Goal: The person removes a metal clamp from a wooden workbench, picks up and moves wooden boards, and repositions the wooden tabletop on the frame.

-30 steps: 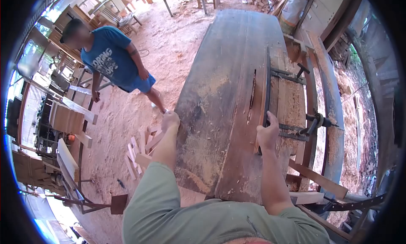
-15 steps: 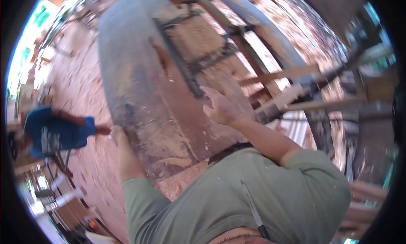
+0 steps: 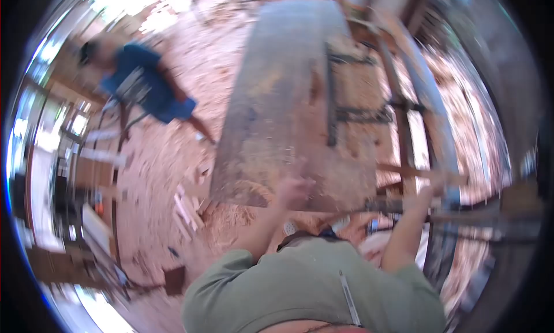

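My left hand [image 3: 295, 187] is over the near end of a large wooden slab [image 3: 271, 102], smeared by motion, so its fingers cannot be made out. My right hand [image 3: 424, 197] is off the slab's right side, close to a narrow wooden board [image 3: 420, 172]; blur hides its fingers too. Whether it touches the board I cannot tell. A dark metal frame [image 3: 331, 96] lies on the slab's right part, beyond both hands. Sawdust and a long dark crack [image 3: 314, 82] mark the slab's surface.
At the left a person in a blue shirt [image 3: 144, 82] stands beside wooden pieces. Wood offcuts [image 3: 187, 212] lie on the shavings-covered floor [image 3: 167, 171]. A dark beam [image 3: 397, 96] and a curved bluish board [image 3: 424, 79] run along the right.
My left hand has moved from the slab's left edge to over its near end. My right hand has left the metal frame's area and moved right. The view has turned and shifted.
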